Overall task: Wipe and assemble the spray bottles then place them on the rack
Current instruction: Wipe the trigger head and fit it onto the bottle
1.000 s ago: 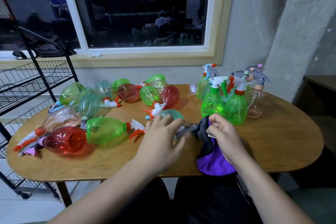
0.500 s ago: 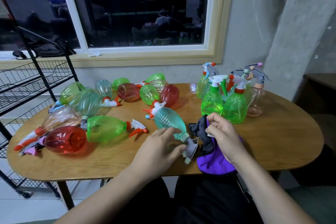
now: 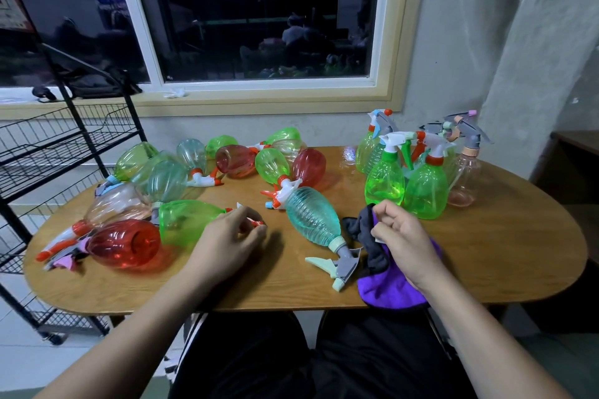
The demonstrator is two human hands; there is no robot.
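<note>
A teal ribbed spray bottle [image 3: 311, 217] lies on its side on the wooden table [image 3: 502, 253], its grey and pale-green sprayer head pointing at me; neither hand touches it. My left hand [image 3: 231, 238] is to its left, with fingers curled round the white and orange sprayer head of a green bottle [image 3: 188, 220] that lies on its side. My right hand [image 3: 400, 241] grips a purple and black cloth [image 3: 387, 288] bunched at the table's near edge. The black wire rack [image 3: 48, 146] stands off the table's left end.
Several green, red, clear and teal bottles lie in a heap [image 3: 168, 178] across the table's left and back. Several assembled bottles stand upright [image 3: 424, 188] at the back right. A window and wall are behind the table.
My left hand let go of the teal bottle, which now lies on the table, and moved left onto the green bottle's sprayer head. My right hand stayed on the cloth.
</note>
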